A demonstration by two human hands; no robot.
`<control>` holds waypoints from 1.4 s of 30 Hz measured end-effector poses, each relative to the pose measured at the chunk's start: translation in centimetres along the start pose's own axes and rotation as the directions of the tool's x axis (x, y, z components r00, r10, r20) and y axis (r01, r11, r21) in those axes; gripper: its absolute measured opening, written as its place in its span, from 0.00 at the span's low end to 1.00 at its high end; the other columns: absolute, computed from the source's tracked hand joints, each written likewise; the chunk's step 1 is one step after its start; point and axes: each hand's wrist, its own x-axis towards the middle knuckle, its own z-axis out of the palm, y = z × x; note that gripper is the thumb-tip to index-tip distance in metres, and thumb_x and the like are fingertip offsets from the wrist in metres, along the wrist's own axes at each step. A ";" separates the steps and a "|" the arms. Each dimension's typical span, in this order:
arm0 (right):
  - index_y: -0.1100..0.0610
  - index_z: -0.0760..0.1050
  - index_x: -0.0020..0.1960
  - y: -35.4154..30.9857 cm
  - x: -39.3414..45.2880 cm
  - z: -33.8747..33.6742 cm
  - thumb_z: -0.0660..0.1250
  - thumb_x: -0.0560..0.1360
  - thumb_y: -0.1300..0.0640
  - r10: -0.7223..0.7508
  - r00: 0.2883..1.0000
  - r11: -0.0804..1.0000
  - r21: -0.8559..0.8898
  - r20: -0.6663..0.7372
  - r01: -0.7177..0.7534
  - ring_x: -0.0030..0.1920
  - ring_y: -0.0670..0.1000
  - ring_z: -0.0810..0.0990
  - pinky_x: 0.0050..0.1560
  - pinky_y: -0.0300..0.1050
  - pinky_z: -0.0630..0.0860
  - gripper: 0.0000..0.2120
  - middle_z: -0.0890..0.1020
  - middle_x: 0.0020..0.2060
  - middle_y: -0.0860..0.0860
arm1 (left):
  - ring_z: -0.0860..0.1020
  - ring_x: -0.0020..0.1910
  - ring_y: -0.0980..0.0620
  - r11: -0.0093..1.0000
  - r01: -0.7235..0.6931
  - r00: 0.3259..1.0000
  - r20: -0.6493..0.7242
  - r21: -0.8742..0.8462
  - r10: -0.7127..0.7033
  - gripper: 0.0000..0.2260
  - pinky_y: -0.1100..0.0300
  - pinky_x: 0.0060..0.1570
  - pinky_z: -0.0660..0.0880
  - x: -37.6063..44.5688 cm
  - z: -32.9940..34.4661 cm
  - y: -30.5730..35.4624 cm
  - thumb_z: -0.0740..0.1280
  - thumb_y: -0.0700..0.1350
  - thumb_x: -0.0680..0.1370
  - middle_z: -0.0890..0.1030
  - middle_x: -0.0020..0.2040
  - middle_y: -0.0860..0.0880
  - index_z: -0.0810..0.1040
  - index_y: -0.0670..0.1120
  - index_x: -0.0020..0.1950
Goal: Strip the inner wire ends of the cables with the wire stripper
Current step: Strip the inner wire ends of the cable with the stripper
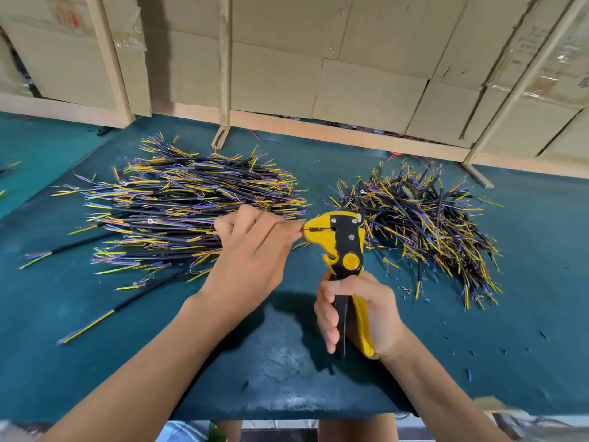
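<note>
My right hand (pixel 357 314) grips the handles of a yellow and black wire stripper (pixel 342 247), held upright with its jaws pointing left. My left hand (pixel 251 250) pinches a black cable, most of it hidden by the fingers, and holds its wire end at the stripper's jaws (pixel 307 230). A big pile of black cables with yellow, blue and purple inner wires (pixel 185 202) lies behind my left hand. A second, looser cable pile (pixel 424 224) lies to the right of the stripper.
The work goes on over a dark green mat (pixel 287 362). A few single cables (pixel 86 327) lie at the left. Small insulation scraps (pixel 468 374) dot the mat at the right. Cardboard boxes and wooden posts (pixel 224 59) stand along the back.
</note>
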 end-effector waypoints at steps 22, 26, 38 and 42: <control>0.64 0.79 0.46 0.1 -0.1 0.1 0.69 0.69 0.60 -0.002 0.997 1.000 0.029 0.078 0.000 0.37 0.63 0.81 0.45 0.63 0.81 0.09 0.79 0.37 0.63 | 0.75 0.49 0.44 0.982 0.124 0.991 0.058 -0.139 -0.117 0.32 0.54 0.49 0.57 -0.3 0.0 -0.8 0.61 0.22 0.67 0.79 0.53 0.46 0.80 0.49 0.64; 0.63 0.79 0.45 0.2 -0.2 0.1 0.68 0.70 0.61 -0.008 0.995 1.000 0.016 0.098 0.006 0.36 0.63 0.81 0.45 0.63 0.81 0.06 0.79 0.36 0.62 | 0.75 0.49 0.44 0.977 0.140 0.989 0.076 -0.159 -0.130 0.31 0.52 0.46 0.59 -0.3 0.0 -0.6 0.64 0.20 0.68 0.79 0.53 0.46 0.81 0.48 0.63; 0.63 0.76 0.40 0.3 0.0 0.0 0.69 0.65 0.61 -0.032 0.999 0.999 0.021 0.040 0.031 0.30 0.60 0.77 0.39 0.59 0.80 0.06 0.75 0.31 0.61 | 0.75 0.48 0.43 0.974 0.150 0.985 0.109 -0.169 -0.132 0.30 0.53 0.46 0.59 -0.3 0.2 -0.4 0.65 0.20 0.68 0.79 0.53 0.46 0.83 0.46 0.62; 0.60 0.72 0.33 0.5 -0.1 0.2 0.69 0.63 0.58 -0.085 0.994 0.996 -0.004 -0.075 0.085 0.22 0.55 0.71 0.26 0.46 0.75 0.07 0.71 0.24 0.58 | 0.74 0.49 0.44 0.973 0.127 0.989 0.096 -0.191 -0.110 0.30 0.53 0.47 0.59 -0.4 0.3 -0.3 0.65 0.20 0.70 0.80 0.53 0.47 0.82 0.48 0.62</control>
